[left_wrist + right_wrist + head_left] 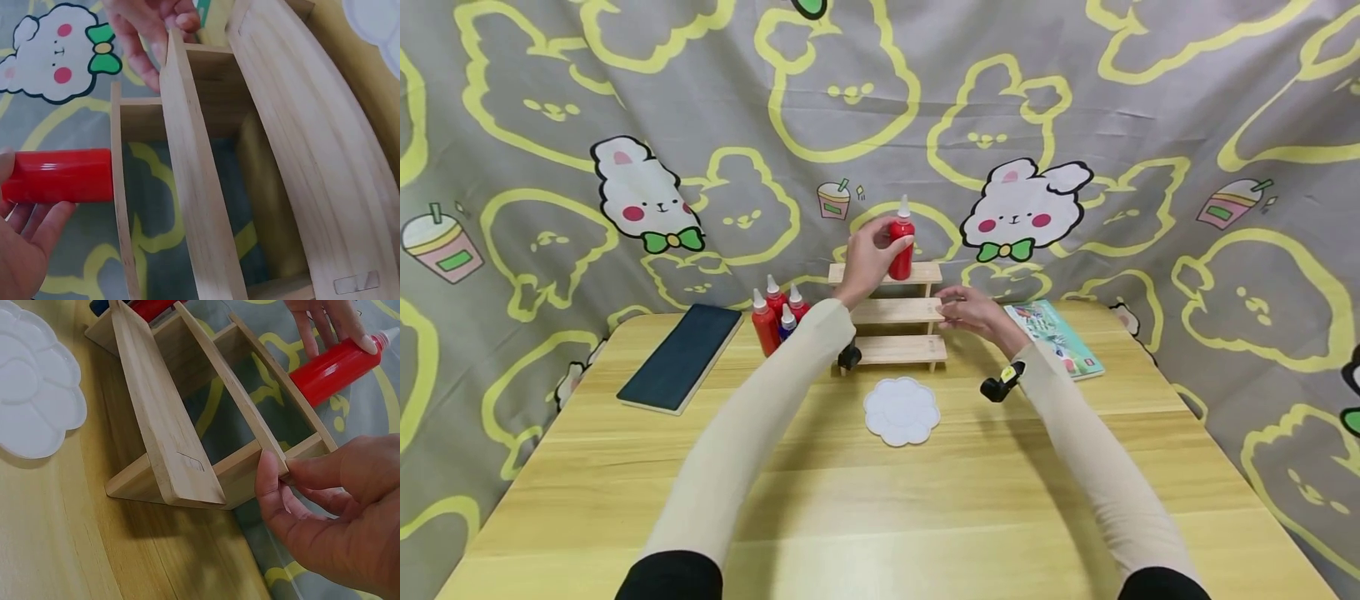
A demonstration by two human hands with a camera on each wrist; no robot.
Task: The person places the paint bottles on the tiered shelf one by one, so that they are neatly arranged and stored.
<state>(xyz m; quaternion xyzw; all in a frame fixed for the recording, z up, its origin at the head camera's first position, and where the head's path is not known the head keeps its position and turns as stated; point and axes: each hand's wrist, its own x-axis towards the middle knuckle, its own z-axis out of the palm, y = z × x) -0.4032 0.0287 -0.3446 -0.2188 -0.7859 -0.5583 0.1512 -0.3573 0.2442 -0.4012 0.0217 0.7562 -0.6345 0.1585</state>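
Note:
My left hand grips a red squeeze bottle with a pale pointed nozzle, upright at the top step of a small wooden three-step rack. In the left wrist view the base of the red bottle meets the top board's edge. My right hand pinches the right end of the middle board, thumb and index finger on its corner, as the right wrist view of the hand shows. Left of the rack stand several more squeeze bottles, red ones and a blue one.
A white flower-shaped palette lies in front of the rack on the wooden table. To the left is a dark flat book; a colourful booklet lies at the right. Behind everything hangs a patterned grey curtain.

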